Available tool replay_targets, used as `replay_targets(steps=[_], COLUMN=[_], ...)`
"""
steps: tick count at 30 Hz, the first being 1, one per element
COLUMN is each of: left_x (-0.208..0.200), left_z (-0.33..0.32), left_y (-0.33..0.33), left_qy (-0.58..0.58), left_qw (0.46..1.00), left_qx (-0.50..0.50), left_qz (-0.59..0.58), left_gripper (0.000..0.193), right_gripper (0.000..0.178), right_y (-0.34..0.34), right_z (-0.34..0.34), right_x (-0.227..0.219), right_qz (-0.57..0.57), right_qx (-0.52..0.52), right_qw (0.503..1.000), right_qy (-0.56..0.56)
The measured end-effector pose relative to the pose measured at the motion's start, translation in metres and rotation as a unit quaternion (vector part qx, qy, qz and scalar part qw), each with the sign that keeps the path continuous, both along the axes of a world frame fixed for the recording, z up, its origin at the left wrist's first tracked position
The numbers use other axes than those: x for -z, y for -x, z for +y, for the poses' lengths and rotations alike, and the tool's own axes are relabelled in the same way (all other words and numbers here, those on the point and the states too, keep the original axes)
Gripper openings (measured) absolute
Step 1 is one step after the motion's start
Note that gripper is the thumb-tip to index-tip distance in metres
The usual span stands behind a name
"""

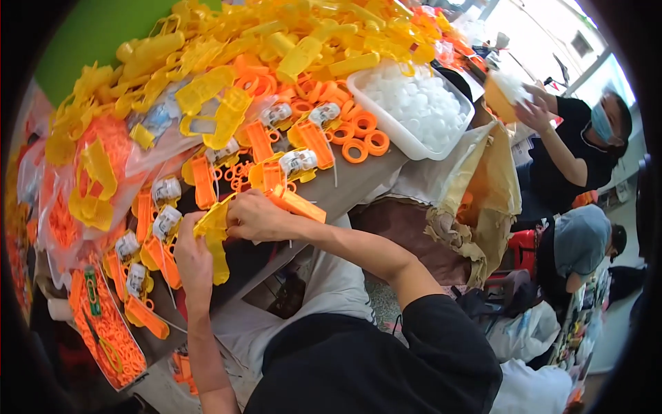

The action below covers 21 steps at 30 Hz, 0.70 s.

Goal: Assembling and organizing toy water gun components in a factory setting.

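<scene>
A yellow plastic shell part (218, 250) is held between my two hands over the near edge of the table. My left hand (193, 259) grips its left side with the fingers closed. On its upper right side, my right hand (256, 215) pinches it, fingers bent around the edge; the fingertips are partly hidden. Beside my right hand lies an orange plastic piece (298, 204). Around my hands sit several part-built toys, each with an orange piece and a white printed cylinder, such as this cylinder (298, 161) and this one (166, 222).
Yellow plastic parts (296, 58) are heaped at the back. Orange rings (355, 150) lie before a white tub (441, 148) of translucent caps. At left, a box of small orange pieces (127, 345) holds scissors (109, 353). A masked person (572, 145) works at right.
</scene>
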<state>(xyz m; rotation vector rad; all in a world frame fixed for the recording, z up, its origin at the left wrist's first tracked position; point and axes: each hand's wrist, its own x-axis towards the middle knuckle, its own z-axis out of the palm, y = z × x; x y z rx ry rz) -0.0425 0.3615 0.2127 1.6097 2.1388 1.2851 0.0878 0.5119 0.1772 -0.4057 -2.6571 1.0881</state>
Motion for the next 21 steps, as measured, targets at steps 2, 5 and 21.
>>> replay_targets(steps=[2,5,21], left_x=[-0.001,-0.001,-0.059], left_z=[-0.002,-0.004,0.06], left_y=[-0.003,-0.003,-0.031], left_qy=[0.004,0.001,-0.049], left_qw=[1.0,1.0,0.97], left_qx=[-0.001,-0.019,0.035], left_qz=[0.008,0.023,0.237], left_gripper=[0.03,0.03,0.038], right_gripper=[0.02,0.02,0.024], right_y=[0.002,0.004,-0.143], right_z=[-0.006,-0.002,0.043], right_x=[0.006,0.004,-0.04], right_qz=[0.022,0.013,0.304], right_qx=[0.024,-0.002,0.345], right_qw=[0.999,1.0,0.844], right_qy=[-0.04,-0.024,-0.276])
